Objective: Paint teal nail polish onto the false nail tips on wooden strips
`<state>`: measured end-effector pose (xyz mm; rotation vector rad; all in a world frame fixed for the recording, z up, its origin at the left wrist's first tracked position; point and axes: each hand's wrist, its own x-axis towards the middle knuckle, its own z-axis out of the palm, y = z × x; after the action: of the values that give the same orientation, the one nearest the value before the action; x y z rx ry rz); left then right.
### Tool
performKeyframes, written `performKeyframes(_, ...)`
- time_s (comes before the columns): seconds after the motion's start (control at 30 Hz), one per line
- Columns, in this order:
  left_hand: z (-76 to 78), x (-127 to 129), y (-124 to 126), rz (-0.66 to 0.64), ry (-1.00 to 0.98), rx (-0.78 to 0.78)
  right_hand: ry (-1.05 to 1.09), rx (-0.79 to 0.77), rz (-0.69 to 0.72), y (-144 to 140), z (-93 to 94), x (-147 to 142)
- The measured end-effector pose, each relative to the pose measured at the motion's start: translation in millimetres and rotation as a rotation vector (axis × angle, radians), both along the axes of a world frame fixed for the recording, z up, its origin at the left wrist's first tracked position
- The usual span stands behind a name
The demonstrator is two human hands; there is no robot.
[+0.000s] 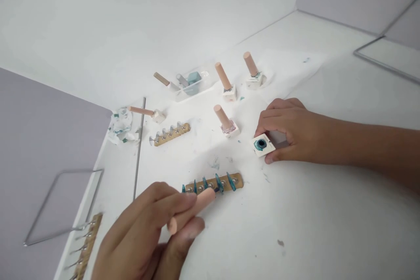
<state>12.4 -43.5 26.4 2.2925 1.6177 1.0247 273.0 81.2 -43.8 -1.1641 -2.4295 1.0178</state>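
Observation:
My left hand (154, 232) pinches a peach-coloured nail polish cap (193, 212), its tip close to a wooden strip (239, 179) that carries several teal-painted false nails. My right hand (288, 129) grips a small square white bottle (262, 145) tilted on the table, its open neck ringed with teal polish. The bottle lies to the right of the strip, apart from it.
Three capped polish bottles stand behind: (226, 120), (226, 81), (252, 68). A fourth (147, 113) lies on its side. A second nail strip (172, 133) holds unpainted nails. A clear tray (193, 85), crumpled tissue (121, 126), a third strip (87, 245) and wire frames (62, 201) sit around.

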Motion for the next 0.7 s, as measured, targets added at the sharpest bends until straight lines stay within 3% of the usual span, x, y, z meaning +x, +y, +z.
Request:
performKeyframes(0.1, -0.1, -3, 14, -0.023, 0.054, -0.014, 0.013, -0.014, -0.036, -1, 4.0, -1)
performKeyframes(0.13, -2.1, -5, 18, -0.162, 0.101, -0.053, 0.009, -0.021, -0.039, -2, 6.3, -1)
performKeyframes(0.17, -4.7, -7, 21, -0.188, 0.111, -0.059, -0.002, -0.028, -0.030, -3, 8.6, -2)
performKeyframes(0.3, -13.7, -15, 27, -0.150, 0.112, -0.021, -0.047, -0.037, 0.012, -3, 13.1, -2)
performKeyframes(0.47, -15.5, -22, 27, -0.190, 0.112, -0.055, -0.066, 0.003, -0.018, -1, 4.7, -1)
performKeyframes(0.7, -18.9, -9, 27, -0.054, 0.039, -0.003, -0.063, 0.043, -0.014, 1, -2.6, -2)
